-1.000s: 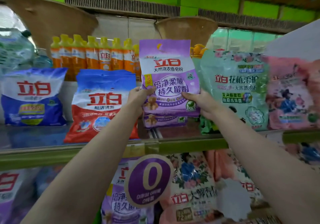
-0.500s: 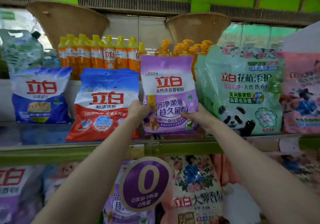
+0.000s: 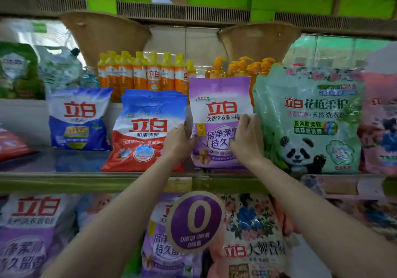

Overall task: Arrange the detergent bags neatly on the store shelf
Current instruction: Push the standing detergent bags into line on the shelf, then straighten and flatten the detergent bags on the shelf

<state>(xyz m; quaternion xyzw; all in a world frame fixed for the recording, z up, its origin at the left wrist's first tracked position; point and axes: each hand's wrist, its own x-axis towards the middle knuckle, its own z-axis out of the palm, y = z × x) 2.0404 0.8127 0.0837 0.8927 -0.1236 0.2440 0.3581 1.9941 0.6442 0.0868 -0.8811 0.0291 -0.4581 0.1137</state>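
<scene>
A: Since a second ago the purple-and-white plastic detergent bag (image 3: 219, 114) has come down from mid-air onto the green-edged shelf (image 3: 64, 182); both hands have slid up its sides.

B: Grip?

A: Left hand (image 3: 179, 141) pinches its nine o'clock edge; right hand (image 3: 247, 138) curls round its three o'clock edge; it stands upright between the red-and-blue bag (image 3: 141, 131) and the green panda bag (image 3: 309, 123).

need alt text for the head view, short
Two bare hands, left hand and right hand, hold a purple plastic detergent bag upright on a store shelf, between a red and blue detergent bag and a green panda-printed bag.
</scene>
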